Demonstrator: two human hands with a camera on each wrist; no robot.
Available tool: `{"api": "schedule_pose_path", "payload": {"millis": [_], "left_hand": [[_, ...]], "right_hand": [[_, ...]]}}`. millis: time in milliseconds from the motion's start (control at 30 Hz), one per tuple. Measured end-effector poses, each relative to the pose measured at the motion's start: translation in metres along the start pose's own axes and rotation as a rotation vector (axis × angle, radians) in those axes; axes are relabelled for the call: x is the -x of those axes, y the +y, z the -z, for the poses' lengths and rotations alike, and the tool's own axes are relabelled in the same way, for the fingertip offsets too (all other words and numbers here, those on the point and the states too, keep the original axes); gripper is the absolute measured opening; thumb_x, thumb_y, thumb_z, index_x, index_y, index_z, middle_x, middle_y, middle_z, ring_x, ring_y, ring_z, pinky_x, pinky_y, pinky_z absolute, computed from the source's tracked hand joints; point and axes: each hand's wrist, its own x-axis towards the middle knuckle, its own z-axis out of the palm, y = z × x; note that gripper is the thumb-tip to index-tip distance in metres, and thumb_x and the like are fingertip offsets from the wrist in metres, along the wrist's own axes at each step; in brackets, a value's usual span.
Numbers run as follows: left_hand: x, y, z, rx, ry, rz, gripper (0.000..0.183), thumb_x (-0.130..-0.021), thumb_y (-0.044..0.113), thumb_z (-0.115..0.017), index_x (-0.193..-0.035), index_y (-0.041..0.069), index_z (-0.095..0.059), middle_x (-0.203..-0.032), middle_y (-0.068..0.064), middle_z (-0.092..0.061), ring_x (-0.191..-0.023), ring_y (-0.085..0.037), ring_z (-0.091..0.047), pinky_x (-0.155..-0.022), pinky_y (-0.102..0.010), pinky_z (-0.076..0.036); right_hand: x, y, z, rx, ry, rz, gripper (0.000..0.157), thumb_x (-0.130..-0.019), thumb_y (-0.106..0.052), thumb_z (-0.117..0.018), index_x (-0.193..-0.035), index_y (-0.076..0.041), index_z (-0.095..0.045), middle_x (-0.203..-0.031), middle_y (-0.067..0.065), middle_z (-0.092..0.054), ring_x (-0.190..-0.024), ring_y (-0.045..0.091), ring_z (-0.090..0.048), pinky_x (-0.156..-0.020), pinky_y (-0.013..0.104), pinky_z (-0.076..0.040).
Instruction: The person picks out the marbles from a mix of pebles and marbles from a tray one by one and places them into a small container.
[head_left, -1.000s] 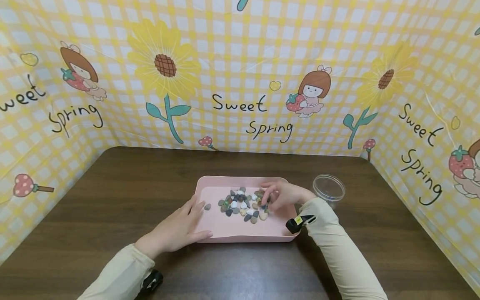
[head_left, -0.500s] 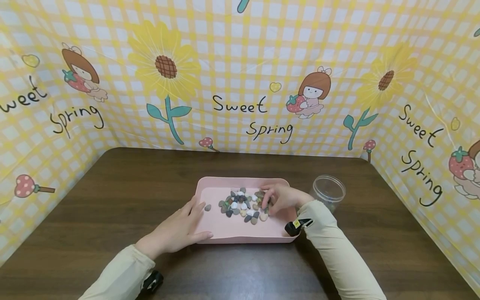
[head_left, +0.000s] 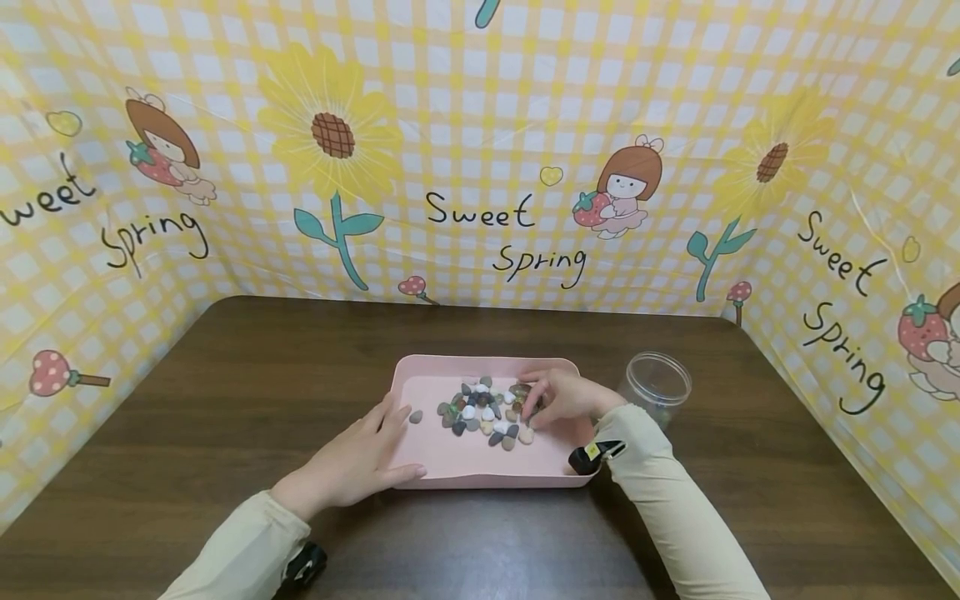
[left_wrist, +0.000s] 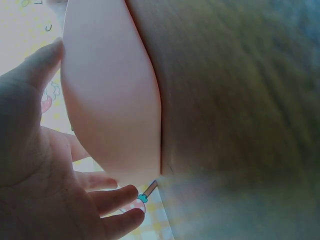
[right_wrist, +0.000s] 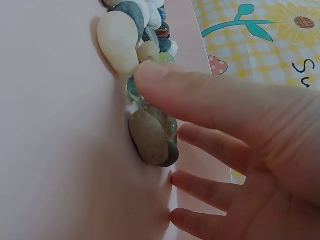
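Note:
A pink tray (head_left: pixel 442 462) holds a spread of mixed pebbles (head_left: pixel 472 412), white, grey and brown. Glass marbles lie among them. My left hand (head_left: pixel 356 458) rests at the tray's left end, fingers extended along the rim and thumb at the front edge. Over the right side of the pebbles, my right hand (head_left: pixel 562 394) reaches down with bent fingers. In the right wrist view its thumb touches a teal glass marble (right_wrist: pixel 133 89), close above a brown pebble (right_wrist: pixel 149 137). The index fingertip is hidden behind the thumb, so I cannot tell whether it pinches anything.
A clear round jar (head_left: pixel 657 385) stands right of the tray, partly hidden by the right forearm. One grey pebble (head_left: pixel 416 417) lies apart near the left fingers. A checked cloth (head_left: pixel 480 108) rises behind and beside the brown table (head_left: pixel 300 342).
My right fingers have shifted slightly among the pebbles at the right of the pile. The left hand and the tray keep their places.

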Motion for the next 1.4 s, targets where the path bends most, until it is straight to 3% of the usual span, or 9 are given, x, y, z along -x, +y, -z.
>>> {"api": "schedule_pose_path", "payload": {"millis": [400, 900, 1067, 1400], "left_hand": [[0.001, 0.001, -0.002, 0.020, -0.004, 0.002, 0.086, -0.084, 0.060, -0.055, -0.141, -0.001, -0.036, -0.148, -0.032, -0.023, -0.129, -0.047, -0.040, -0.102, -0.053, -0.037], [0.001, 0.002, -0.001, 0.009, 0.002, -0.006, 0.084, -0.084, 0.058, -0.056, -0.140, -0.001, -0.038, -0.147, -0.032, -0.025, -0.128, -0.047, -0.041, -0.101, -0.053, -0.038], [0.000, 0.001, 0.000, 0.010, -0.010, 0.002, 0.084, -0.084, 0.059, -0.055, -0.141, 0.000, -0.037, -0.148, -0.032, -0.024, -0.128, -0.047, -0.040, -0.102, -0.054, -0.037], [-0.001, 0.000, 0.001, 0.007, -0.018, 0.007, 0.085, -0.085, 0.059, -0.054, -0.142, 0.000, -0.036, -0.149, -0.031, -0.023, -0.130, -0.046, -0.039, -0.102, -0.054, -0.037]], "right_hand": [[0.001, 0.005, 0.001, -0.076, 0.075, 0.043, 0.009, -0.073, -0.013, -0.078, -0.082, -0.016, -0.076, -0.142, 0.012, -0.047, -0.137, 0.032, -0.034, -0.111, 0.058, -0.020], [0.011, 0.002, 0.020, -0.207, 0.126, 0.076, 0.018, -0.082, -0.019, -0.071, -0.096, -0.007, -0.073, -0.143, 0.013, -0.046, -0.137, 0.031, -0.036, -0.111, 0.055, -0.025], [0.016, 0.003, 0.025, -0.218, 0.172, 0.117, 0.017, -0.083, -0.016, -0.070, -0.096, -0.007, -0.073, -0.141, 0.014, -0.048, -0.135, 0.031, -0.039, -0.110, 0.055, -0.028], [0.027, -0.001, 0.036, -0.239, 0.274, 0.115, 0.020, -0.085, -0.019, -0.068, -0.099, -0.005, -0.072, -0.141, 0.012, -0.049, -0.135, 0.030, -0.039, -0.106, 0.052, -0.034]]}}
